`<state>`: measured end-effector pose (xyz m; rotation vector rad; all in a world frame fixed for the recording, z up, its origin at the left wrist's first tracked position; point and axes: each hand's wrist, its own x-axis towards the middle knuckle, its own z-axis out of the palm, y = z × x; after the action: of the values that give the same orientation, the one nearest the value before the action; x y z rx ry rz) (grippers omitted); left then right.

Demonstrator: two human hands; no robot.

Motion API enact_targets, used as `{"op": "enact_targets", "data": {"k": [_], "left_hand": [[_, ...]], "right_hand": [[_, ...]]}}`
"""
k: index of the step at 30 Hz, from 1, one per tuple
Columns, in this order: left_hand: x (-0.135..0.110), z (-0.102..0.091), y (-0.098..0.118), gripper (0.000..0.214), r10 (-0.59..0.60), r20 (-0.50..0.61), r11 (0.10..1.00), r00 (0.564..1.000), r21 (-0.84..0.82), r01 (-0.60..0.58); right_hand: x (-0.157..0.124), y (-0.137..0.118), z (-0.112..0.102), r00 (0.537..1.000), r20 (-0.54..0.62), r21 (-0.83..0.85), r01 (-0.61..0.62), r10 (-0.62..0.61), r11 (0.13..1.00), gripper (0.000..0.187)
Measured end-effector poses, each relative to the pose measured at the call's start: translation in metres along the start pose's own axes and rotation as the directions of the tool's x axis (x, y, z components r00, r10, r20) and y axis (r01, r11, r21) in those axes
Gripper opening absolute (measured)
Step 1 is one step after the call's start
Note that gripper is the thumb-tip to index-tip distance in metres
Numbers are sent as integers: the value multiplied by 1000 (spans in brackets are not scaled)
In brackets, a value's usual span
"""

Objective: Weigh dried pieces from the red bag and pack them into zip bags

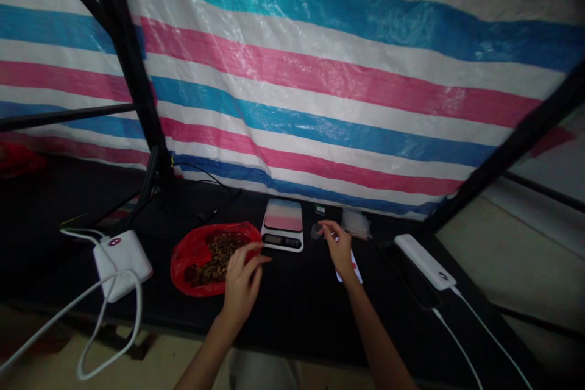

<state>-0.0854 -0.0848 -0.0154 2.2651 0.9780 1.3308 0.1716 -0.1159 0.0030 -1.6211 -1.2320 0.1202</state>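
My left hand [241, 277] is over the right edge of a red plastic bag [181, 250], its fingers apart and nothing visible in them. Small brown pieces [219, 259], like seeds or nuts, lie inside the opened bag. Just beyond that hand is a white digital kitchen scale [283, 224] with a shiny, reflecting plate. To the right of the scale, my right hand [338, 248] has its fingertips pinched at the rim of a small clear cup [315, 231]. Under the right wrist lies a white card with red marks [356, 269], partly covered.
Behind the right hand are a clear plastic packet [357, 223] and a small dark green item [320, 210]. A white power bank [425, 262] and a dark phone [414, 280] with cables lie right. A white box with cables [123, 262] is left. Striped sheeting [320, 85] hangs behind.
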Motion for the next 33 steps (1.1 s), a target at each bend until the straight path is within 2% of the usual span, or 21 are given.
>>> {"op": "enact_targets", "data": {"k": [2,3,6,8,12,14,16,19,21,24,26,27,28,30,33], "left_hand": [[9,-27,-17,23,-44,-64,999,997,18,46],[14,-39,-25,24,-64,-38,997,997,31,65],[25,-61,-50,26,-18,177,984,984,180,-14],[28,-66,-62,32,9,307,959,952,267,-95],[21,-71,-79,42,-11,414,935,910,328,-138],[16,-75,-86,42,-31,432,931,901,340,-131],[13,-79,-92,44,-34,438,932,898,339,-130],[12,-84,-92,46,-16,416,938,909,322,-131],[16,-86,-87,45,0,392,941,920,311,-132],[25,-86,-77,37,24,379,946,925,291,-144],[29,-83,-72,32,40,389,953,920,262,-152],[31,-81,-69,31,48,395,958,918,241,-154],[33,-79,-68,30,55,395,964,917,218,-152],[34,-72,-65,30,64,395,974,916,173,-143],[35,-60,-62,27,59,398,984,915,130,-119]], "right_hand": [[-21,-14,18,996,87,24,18,-20,1000,24],[-28,-22,28,991,125,35,45,-49,998,22],[-38,-53,65,951,236,116,175,-198,978,22],[-39,-74,92,895,339,183,240,-291,953,34],[-44,-103,136,748,532,119,398,-397,910,29],[-50,-109,148,721,571,71,433,-392,899,30],[-57,-114,152,731,562,59,431,-387,900,33],[-59,-115,144,775,487,74,423,-403,903,31],[-44,-105,127,837,383,59,401,-391,914,22],[5,-64,82,947,159,-24,288,-280,957,23],[45,-24,45,989,38,-133,144,-140,981,25],[63,-3,27,997,51,-200,70,-61,977,25],[79,17,12,992,128,-260,29,5,965,26],[101,50,-10,976,214,-284,20,43,959,28],[113,81,-19,949,309,-290,33,62,956,41]]}}
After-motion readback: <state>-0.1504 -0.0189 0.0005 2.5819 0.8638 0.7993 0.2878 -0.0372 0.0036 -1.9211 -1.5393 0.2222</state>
